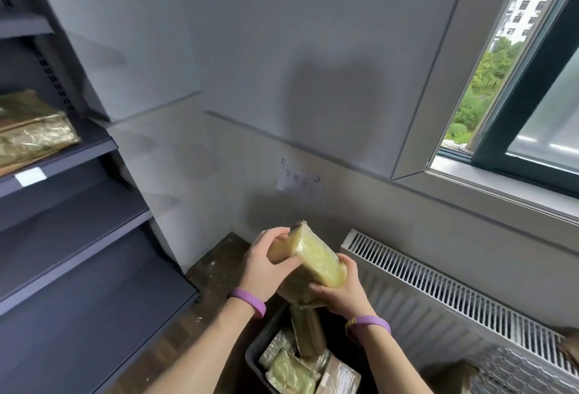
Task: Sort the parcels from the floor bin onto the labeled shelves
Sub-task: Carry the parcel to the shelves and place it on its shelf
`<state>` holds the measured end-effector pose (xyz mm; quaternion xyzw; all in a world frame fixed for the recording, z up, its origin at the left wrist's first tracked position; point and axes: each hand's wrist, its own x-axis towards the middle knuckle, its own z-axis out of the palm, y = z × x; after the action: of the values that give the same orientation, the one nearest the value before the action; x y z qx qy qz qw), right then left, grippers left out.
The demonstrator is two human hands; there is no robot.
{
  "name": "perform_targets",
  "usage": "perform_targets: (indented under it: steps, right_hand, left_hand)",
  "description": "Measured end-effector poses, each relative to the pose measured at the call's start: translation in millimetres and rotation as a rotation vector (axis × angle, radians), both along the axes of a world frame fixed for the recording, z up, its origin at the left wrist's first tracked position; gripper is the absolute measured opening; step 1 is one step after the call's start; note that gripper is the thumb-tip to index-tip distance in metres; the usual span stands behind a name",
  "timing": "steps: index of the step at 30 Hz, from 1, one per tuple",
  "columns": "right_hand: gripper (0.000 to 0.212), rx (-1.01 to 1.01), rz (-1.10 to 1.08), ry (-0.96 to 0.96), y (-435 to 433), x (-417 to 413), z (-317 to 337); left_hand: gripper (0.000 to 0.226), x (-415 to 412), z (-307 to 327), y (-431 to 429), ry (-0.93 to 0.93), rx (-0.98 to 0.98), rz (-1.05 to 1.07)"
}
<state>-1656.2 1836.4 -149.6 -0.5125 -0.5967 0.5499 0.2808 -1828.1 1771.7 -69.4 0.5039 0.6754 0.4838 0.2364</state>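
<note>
Now both hands hold one yellow parcel [316, 255] up in the air, just above the far edge of the floor bin [254, 354]. The left hand [266, 268] has its fingers [274, 234] curled over the top end. The right hand [340, 288] cups the low end, with its fingers curled round it. Other parcels [289, 371] lie in the bin below.

To do this step well, I think the person should turn the parcel till its label shows, read it, and then find the shelf with the same word. Two hands are best, since the shiny wrap looks slippery. The shelves [72, 155] stand to the left, so the parcel must go that way.

No writing on the parcel can be read. A white label [30, 175] sits on the front edge of one shelf, but it is too blurry to read. Wrapped packs [31, 133] lie on that shelf. A paper [297, 181] on the wall [250, 80] has marks, also too small to read.
</note>
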Motion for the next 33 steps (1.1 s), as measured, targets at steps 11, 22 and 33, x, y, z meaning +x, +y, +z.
perform_targets:
  steps: [11,22,33]
  right_hand:
    - [0.089,0.179,-0.042,0.086,-9,-2,9]
    - [0.088,0.277,-0.026,0.105,-16,6,6]
    - [0.080,0.013,-0.147,0.341,-10,12,-2]
  left_hand:
    - [0.060,-25,-20,-8,-0.330,-0.328,-0.041]
    - [0.067,-37,-35,-9,-0.484,-0.477,-0.169]
    - [0.110,-22,-30,-9,-0.339,-0.451,-0.099]
